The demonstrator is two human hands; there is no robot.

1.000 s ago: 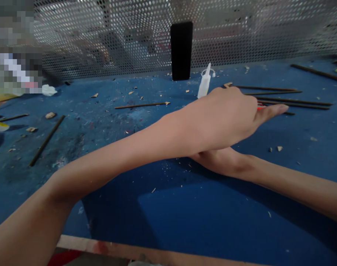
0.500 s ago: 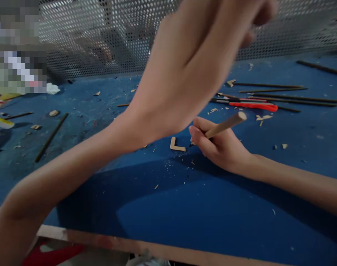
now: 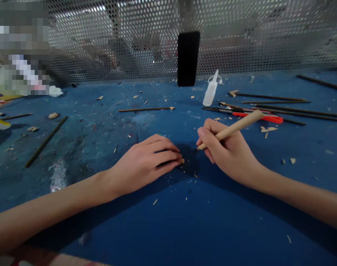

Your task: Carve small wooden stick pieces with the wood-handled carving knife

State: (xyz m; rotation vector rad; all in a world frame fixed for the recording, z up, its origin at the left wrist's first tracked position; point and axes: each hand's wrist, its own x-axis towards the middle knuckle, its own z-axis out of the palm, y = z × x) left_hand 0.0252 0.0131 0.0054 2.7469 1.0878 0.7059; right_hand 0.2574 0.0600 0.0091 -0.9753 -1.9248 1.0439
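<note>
1. Wooden dowel (image 3: 235,129) sits in the right hand (image 3: 226,155), its lower tip just beside the fingertips of the left hand (image 3: 142,166).
2. Right fingers close around the dowel as around a pencil, holding it firmly.
3. Left palm faces down over the blue workbench (image 3: 235,225), fingers loosely curled. A small wood chip (image 3: 181,160) shows at their tips; I cannot tell whether they grip it.
4. Red-handled craft knife (image 3: 257,117) lies just beyond the right hand, near dark sticks (image 3: 296,112). A careless reach there could catch its blade.
5. If the dowel tip slipped, it could knock the chip away among the scattered shavings (image 3: 266,129), where it would be hard to pick out.
</note>
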